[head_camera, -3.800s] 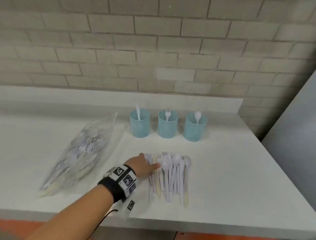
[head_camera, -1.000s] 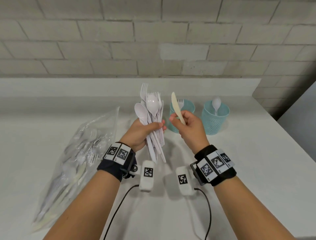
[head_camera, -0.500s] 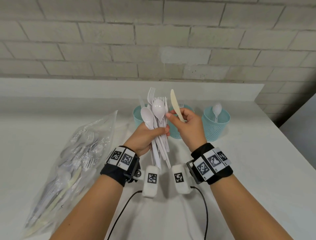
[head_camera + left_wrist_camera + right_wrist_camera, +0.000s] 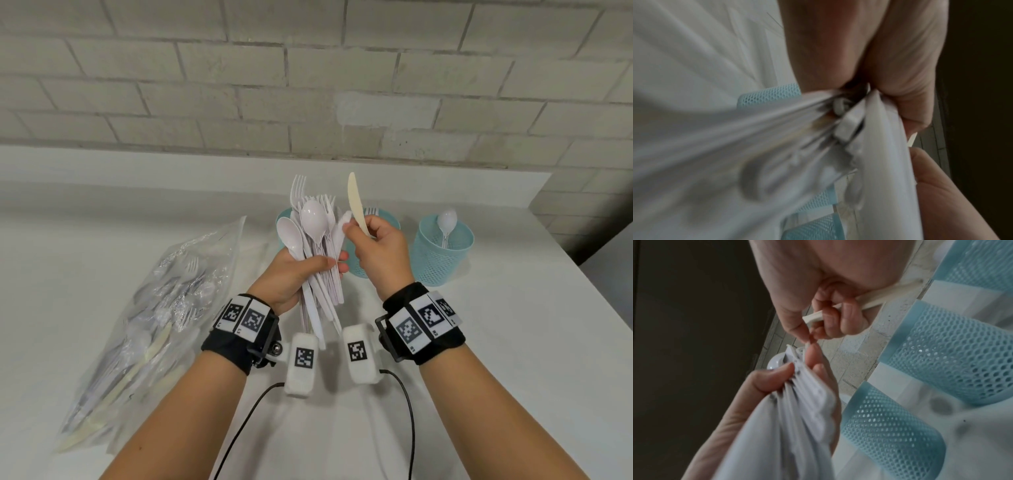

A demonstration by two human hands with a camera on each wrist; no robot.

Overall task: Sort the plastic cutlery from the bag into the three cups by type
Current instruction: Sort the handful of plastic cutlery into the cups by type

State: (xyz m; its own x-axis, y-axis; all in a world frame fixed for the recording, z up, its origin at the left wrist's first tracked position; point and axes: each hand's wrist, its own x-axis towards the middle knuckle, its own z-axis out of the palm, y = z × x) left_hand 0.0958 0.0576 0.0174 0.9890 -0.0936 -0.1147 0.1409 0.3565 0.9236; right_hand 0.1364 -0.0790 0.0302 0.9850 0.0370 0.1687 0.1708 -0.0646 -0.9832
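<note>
A fanned bundle of white plastic forks and spoons [image 4: 317, 253] is gripped upright in the left hand [image 4: 291, 274] above a white counter [image 4: 513, 342].

A cream plastic knife [image 4: 356, 202] is held in the curled right hand [image 4: 380, 253], whose fingertips also pinch a white piece from the bundle. Three light-blue mesh cups [image 4: 443, 253] stand just behind; a clear plastic bag of cutlery [image 4: 154, 325] lies to the left.

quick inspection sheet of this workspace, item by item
surface: white counter, bare at right
job's things: bundle of white cutlery in left hand; cream knife in right hand; three blue mesh cups, right one holds a spoon; clear bag lying at left, cutlery inside
clutter: nothing seen
grippers: both hands gripping
cables: two black wrist cables hanging over the counter
surroundings: brick wall
</note>
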